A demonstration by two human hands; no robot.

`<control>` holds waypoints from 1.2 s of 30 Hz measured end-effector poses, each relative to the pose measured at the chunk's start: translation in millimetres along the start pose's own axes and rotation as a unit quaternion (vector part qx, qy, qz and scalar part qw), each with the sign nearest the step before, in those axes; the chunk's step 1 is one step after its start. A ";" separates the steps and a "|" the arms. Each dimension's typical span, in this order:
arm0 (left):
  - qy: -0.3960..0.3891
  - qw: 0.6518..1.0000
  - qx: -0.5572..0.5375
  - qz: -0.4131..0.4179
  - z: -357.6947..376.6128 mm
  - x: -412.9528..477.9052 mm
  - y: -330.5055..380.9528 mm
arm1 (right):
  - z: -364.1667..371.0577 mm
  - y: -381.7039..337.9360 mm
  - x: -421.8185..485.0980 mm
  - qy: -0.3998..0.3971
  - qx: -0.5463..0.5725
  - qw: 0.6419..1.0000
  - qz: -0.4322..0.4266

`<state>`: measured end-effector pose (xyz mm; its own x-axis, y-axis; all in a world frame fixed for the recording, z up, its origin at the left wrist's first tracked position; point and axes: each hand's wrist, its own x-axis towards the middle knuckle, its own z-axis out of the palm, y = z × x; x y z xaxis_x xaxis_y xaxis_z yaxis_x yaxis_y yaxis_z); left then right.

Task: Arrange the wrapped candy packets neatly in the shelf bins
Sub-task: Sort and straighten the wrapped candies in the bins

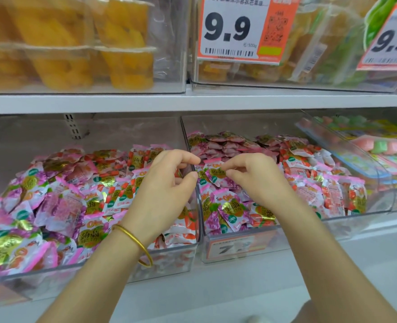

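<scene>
Two clear shelf bins hold heaps of pink, white and gold wrapped candy packets: the left bin (169,255) and the right bin (239,250). Both hands meet above the divider between the two bins. My right hand (258,183) pinches a purple-grape candy packet (215,173) by its right edge with thumb and forefinger. My left hand (167,185), with a gold bangle on the wrist, has curled fingers, and its forefinger and thumb tips are at the same packet's left edge. In the right bin, the back rows (228,143) lie in tidy stacks while the front packets are jumbled.
A white shelf board (193,100) runs just above the bins. On it stand clear boxes of yellow dried fruit (64,43) and orange 9.9 price tags (235,29). A tilted clear bin of green and pink sweets (379,148) sits at the right.
</scene>
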<state>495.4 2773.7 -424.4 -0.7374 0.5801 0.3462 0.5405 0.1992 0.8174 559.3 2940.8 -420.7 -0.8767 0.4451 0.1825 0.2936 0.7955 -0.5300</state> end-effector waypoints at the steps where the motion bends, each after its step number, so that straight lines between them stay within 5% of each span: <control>1: 0.002 1.000 0.005 0.003 0.2 0.0 -0.2 | -0.4 -0.8 -2.7 -0.009 0.009 1.000 -0.017; 9: 0.010 1.000 0.013 0.008 -0.7 -2.0 0.3 | 12.2 6.9 -8.7 -0.181 -0.088 0.975 -0.092; 14: 0.008 1.000 0.020 0.001 -2.1 -4.6 -0.5 | 15.4 7.5 -7.0 -0.171 -0.139 0.970 -0.107; 24: 0.138 0.990 0.038 -0.022 -71.8 -13.1 -16.7 | -5.4 -54.0 -30.1 0.032 0.090 0.982 -0.165; 30: 0.215 0.965 0.141 -0.047 -126.9 -38.9 -42.5 | 27.2 -108.3 -34.4 -0.043 0.090 0.969 -0.227; 36: 0.235 0.953 0.180 -0.057 -161.0 -54.3 -58.7 | 75.2 -150.1 -12.0 -0.115 0.069 0.971 -0.198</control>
<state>438.5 2603.3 -417.1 -0.8540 0.1366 0.5020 0.4874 0.5475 0.6802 497.1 2785.1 -405.6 -0.9771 0.0000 0.2127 -0.1230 0.8158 -0.5651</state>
